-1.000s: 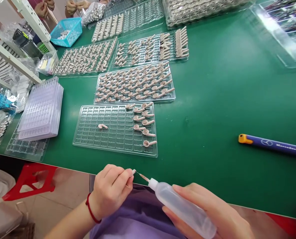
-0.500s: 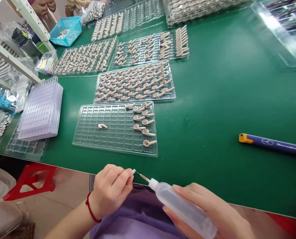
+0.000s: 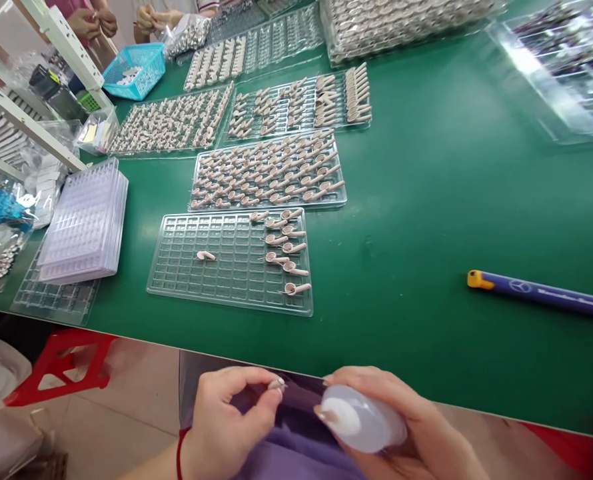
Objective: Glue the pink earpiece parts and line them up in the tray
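My left hand (image 3: 226, 427) pinches a small pale part (image 3: 278, 383) between thumb and fingertips, just below the table's front edge. My right hand (image 3: 416, 433) is wrapped round a translucent squeeze bottle (image 3: 364, 420), whose end faces the camera, close to the left fingertips. Ahead lies a clear grid tray (image 3: 186, 267) with several pinkish earpiece-shaped parts (image 3: 284, 250) in its right columns and a single one (image 3: 205, 255) near its middle.
Fuller trays of the same parts (image 3: 269, 170) lie farther back on the green table (image 3: 426, 220). A stack of clear trays (image 3: 84, 223) sits at left, a blue-handled tool (image 3: 541, 293) at right, a blue basket (image 3: 134, 70) and other people's hands (image 3: 151, 17) at the far left. A red stool (image 3: 56, 367) stands below.
Both hands have dropped lower and nearer to me. The bottle has turned from lying sideways with its needle tip at the part to pointing toward the camera.
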